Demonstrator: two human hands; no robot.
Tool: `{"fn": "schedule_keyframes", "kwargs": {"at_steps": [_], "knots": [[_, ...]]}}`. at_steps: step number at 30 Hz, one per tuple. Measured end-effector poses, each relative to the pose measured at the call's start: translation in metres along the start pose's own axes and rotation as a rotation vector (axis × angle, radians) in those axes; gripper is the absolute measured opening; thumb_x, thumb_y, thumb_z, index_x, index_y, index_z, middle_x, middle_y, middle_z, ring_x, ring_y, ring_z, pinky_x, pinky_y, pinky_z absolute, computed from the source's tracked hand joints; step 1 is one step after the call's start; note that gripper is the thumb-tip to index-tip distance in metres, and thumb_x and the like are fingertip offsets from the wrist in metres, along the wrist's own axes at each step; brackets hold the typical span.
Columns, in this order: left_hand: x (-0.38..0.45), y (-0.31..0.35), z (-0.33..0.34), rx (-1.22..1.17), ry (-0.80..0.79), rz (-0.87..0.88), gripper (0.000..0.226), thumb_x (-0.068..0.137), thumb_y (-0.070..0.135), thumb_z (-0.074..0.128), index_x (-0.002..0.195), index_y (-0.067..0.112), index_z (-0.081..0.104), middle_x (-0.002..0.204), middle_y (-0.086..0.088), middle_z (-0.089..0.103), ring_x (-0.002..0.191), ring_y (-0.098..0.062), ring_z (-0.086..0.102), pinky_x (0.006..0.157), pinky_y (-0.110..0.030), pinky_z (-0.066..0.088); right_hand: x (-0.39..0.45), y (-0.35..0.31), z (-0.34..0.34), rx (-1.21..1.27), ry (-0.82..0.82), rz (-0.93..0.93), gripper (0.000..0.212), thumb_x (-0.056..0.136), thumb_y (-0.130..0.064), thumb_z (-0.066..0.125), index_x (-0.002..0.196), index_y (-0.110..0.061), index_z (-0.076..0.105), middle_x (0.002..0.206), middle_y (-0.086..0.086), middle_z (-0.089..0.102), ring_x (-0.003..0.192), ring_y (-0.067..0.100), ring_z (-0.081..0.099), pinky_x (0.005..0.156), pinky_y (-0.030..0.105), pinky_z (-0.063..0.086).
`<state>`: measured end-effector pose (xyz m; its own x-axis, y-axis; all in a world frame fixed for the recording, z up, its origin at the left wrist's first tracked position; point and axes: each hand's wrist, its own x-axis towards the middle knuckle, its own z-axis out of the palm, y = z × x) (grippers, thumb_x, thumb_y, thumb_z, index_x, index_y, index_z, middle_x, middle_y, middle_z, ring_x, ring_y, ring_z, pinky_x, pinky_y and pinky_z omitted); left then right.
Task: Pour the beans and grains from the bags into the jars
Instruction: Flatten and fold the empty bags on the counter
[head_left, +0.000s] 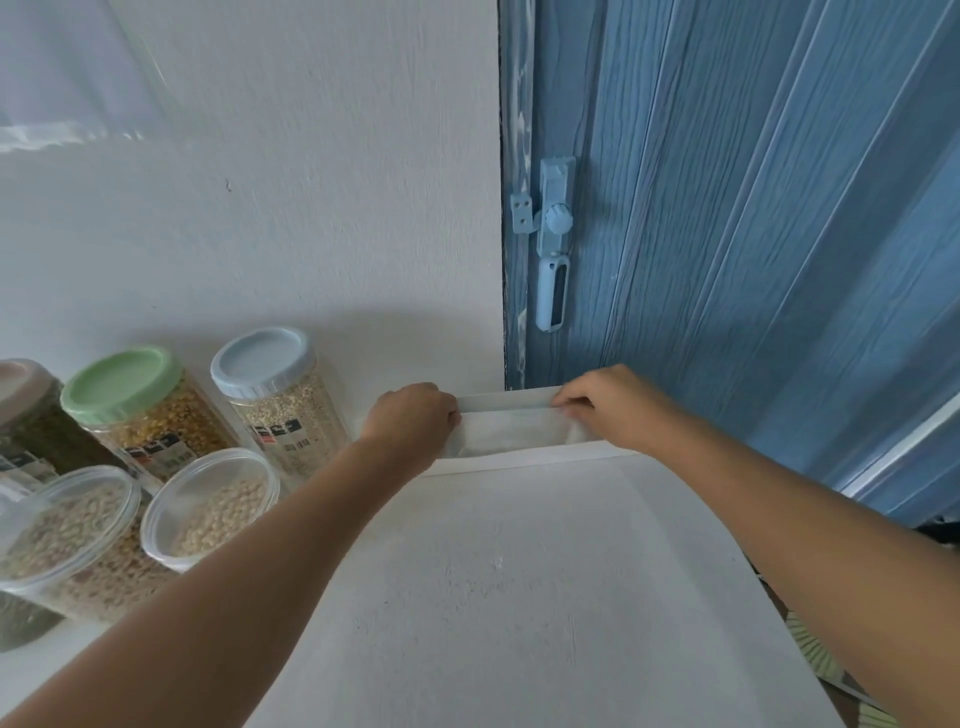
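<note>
Jars sit in a cluster at the left of the white tabletop (519, 597). Back row against the wall: blue-lidded jar (280, 400) full of pale grain, green-lidded jar (145, 410) full of yellow kernels, and a pinkish-lidded jar (26, 410) with dark green beans, cut by the frame edge. In front we see two lidless jars: open jar (213, 506) holding cream-coloured round beans, and a second open jar (70, 535) holding a mixed beige-brown fill. A dark green mass shows at the far lower left; we cannot tell its container.

The clear plastic bag (511, 426) lies at the far edge of the tabletop, near the wall and the blue door (753, 234). It looks flat; we cannot make out any contents.

Both arms reach forward, wrists low. Our left hand (410, 421) grips the bag's left end, fingers curled round it with knuckles up. Our right hand (618, 408) pinches the bag's top right corner between thumb and bent fingers. The bag's top strip is stretched straight between the two hands.

The wide middle of the tabletop lies between the forearms. The right tabletop edge runs diagonally just under the right forearm, with the door close behind it. The door latch (553, 244) hangs above the bag, well apart from the hands.
</note>
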<state>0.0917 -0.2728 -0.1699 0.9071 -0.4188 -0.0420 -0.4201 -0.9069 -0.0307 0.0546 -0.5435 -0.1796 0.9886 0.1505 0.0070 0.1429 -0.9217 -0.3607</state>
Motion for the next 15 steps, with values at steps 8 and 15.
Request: {"fn": "schedule_keyframes", "kwargs": {"at_steps": [8,15], "knots": [[-0.018,0.001,0.005,-0.198,0.167,0.154,0.02,0.103,0.03,0.063,0.11,0.016,0.075,0.108,-0.002,0.067,0.095,-0.023,0.065,0.076,-0.032,0.049,0.012,-0.006,-0.003,-0.029,-0.012,0.109,0.019,0.099,-0.019,0.065,0.103,-0.031,0.079,0.107,-0.014,0.074,0.1,0.014,0.068,0.089,0.04,0.058],[-0.02,-0.006,0.009,-0.357,-0.013,0.023,0.038,0.096,0.048,0.07,0.122,0.022,0.078,0.119,0.0,0.073,0.107,-0.019,0.066,0.09,-0.03,0.053,-0.003,-0.009,0.014,-0.184,0.377,0.035,0.005,0.093,-0.024,0.074,0.089,-0.023,0.074,0.088,-0.004,0.057,0.077,0.02,0.057,0.061,0.03,0.04]]}}
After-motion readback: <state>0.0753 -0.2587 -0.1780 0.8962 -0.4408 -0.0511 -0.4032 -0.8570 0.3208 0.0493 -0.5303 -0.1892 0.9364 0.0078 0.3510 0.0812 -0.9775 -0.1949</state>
